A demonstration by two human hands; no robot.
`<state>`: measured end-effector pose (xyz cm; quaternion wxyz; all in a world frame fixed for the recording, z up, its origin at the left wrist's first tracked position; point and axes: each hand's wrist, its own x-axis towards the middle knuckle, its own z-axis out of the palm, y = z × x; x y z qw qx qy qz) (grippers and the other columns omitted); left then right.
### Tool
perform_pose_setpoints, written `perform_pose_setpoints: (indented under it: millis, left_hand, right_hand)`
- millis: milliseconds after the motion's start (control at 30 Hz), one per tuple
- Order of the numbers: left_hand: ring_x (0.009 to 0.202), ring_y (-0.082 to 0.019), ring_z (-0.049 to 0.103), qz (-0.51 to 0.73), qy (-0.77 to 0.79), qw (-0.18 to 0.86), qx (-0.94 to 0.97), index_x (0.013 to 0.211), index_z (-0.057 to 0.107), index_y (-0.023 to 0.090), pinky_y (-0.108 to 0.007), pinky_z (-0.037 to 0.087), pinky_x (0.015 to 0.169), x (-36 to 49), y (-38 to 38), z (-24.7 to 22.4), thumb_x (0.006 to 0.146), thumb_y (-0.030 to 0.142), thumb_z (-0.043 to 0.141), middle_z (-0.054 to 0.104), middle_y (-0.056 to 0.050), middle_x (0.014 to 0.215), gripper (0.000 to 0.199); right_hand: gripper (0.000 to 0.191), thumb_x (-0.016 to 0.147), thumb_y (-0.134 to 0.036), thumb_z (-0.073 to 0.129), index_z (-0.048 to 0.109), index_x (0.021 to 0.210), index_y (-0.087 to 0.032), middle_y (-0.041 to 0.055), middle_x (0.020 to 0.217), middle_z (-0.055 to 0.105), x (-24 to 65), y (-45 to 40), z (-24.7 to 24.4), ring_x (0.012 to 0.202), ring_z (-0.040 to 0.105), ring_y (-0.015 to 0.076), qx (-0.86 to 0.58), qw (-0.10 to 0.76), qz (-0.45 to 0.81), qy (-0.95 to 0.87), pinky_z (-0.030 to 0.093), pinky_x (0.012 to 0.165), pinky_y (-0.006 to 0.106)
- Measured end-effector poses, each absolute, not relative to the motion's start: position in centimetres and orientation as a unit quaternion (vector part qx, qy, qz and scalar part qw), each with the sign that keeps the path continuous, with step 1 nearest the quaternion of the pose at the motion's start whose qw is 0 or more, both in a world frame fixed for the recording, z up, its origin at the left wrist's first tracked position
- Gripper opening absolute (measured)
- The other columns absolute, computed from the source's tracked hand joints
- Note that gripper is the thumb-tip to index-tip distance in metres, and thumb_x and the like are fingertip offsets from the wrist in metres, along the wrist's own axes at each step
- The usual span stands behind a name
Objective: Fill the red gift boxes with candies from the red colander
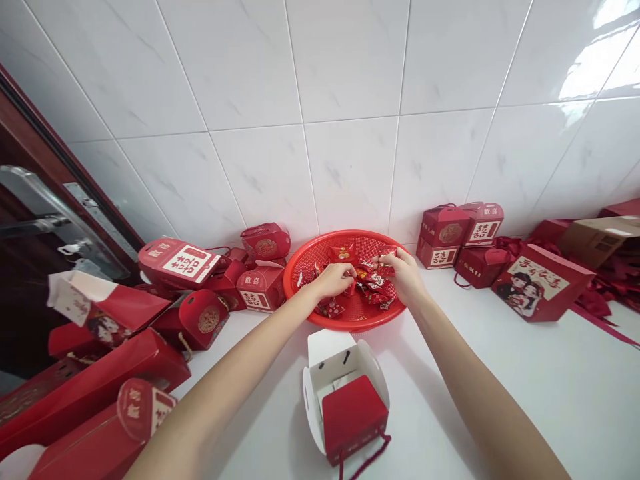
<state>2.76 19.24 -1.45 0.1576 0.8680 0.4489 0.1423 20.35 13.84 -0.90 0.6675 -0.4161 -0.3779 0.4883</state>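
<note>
A red plastic basket [345, 323] against the tiled wall holds several red-wrapped candies [374, 280]. Over its middle, my left hand [336, 279] is closed with the fingers curled down among the wrappers; what they grip is hidden. At the basket's right side my right hand [406, 275] pinches a small red candy packet [387, 252] between thumb and fingers. In front of the basket stands an open gift box [355, 417], red outside and white inside, its flaps spread and a dark red cord hanging from its near side. No candy shows inside it.
Red gift boxes are piled on the left [190, 263], near a dark door with a metal handle [37, 200]. More boxes stand at the right [445, 237], including a larger one with a printed couple [540, 283]. Red ribbons and a brown carton [597, 237] lie far right.
</note>
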Motion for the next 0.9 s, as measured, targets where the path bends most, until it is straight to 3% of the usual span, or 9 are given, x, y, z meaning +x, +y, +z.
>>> perform_pose_setpoints:
  millis: [100,267,333,467,633,900]
  left_hand:
    - [0.1,-0.025,0.067,0.113,0.405,0.148,0.895,0.102,0.075,0.019,-0.033,0.049,0.092,3.2,19.0,-1.3,0.084,0.022,0.063,0.07,-0.009,0.109,0.022]
    - [0.115,-0.031,0.062,-0.033,0.237,0.1,0.966,0.13,0.067,0.028,-0.039,0.049,0.097,6.6,18.1,-1.4,0.077,0.032,0.076,0.06,-0.01,0.133,0.054]
    - [0.12,-0.036,0.059,-0.073,0.229,0.066,0.968,0.127,0.068,0.027,-0.045,0.048,0.099,8.1,18.4,-1.8,0.074,0.031,0.078,0.058,-0.013,0.135,0.054]
    - [0.11,-0.039,0.064,-0.034,0.315,0.065,0.946,0.11,0.073,0.022,-0.049,0.05,0.094,9.0,20.0,-2.5,0.075,0.023,0.074,0.062,-0.016,0.129,0.035]
    - [0.1,-0.03,0.068,0.065,0.391,0.125,0.909,0.095,0.069,0.02,-0.04,0.051,0.089,6.5,22.6,-2.3,0.082,0.017,0.061,0.07,-0.011,0.104,0.016]
    - [0.084,-0.019,0.066,0.245,0.427,0.303,0.816,0.084,0.062,0.019,-0.03,0.051,0.079,4.5,24.7,-2.1,0.073,0.011,0.056,0.07,-0.002,0.085,0.015]
  right_hand:
    - [0.02,0.057,-0.026,0.067,0.056,0.073,-0.023,-0.0016,0.074,0.069,20.4,14.1,-1.3,0.068,0.062,0.0165,-0.406,0.713,0.457,-0.344,0.049,0.059,0.028]
    - [0.018,0.056,-0.023,0.067,0.056,0.07,-0.023,-0.0026,0.071,0.068,20.6,14.7,-2.0,0.069,0.063,0.0154,-0.409,0.753,0.422,-0.297,0.049,0.062,0.026]
    - [0.017,0.056,-0.022,0.068,0.057,0.069,-0.022,-0.0025,0.07,0.068,20.7,14.7,-2.0,0.068,0.062,0.0142,-0.407,0.753,0.421,-0.299,0.049,0.061,0.025]
    - [0.016,0.057,-0.022,0.069,0.059,0.069,-0.022,-0.0018,0.07,0.069,20.6,14.6,-1.8,0.063,0.06,0.0133,-0.396,0.749,0.432,-0.31,0.048,0.058,0.025]
    - [0.017,0.056,-0.021,0.071,0.06,0.069,-0.022,-0.0015,0.072,0.07,20.4,14.6,-1.7,0.066,0.061,0.014,-0.387,0.747,0.443,-0.309,0.05,0.06,0.026]
    - [0.017,0.057,-0.023,0.07,0.061,0.072,-0.023,-0.0018,0.072,0.069,20.4,14.6,-1.5,0.071,0.064,0.017,-0.381,0.741,0.447,-0.325,0.05,0.065,0.029]
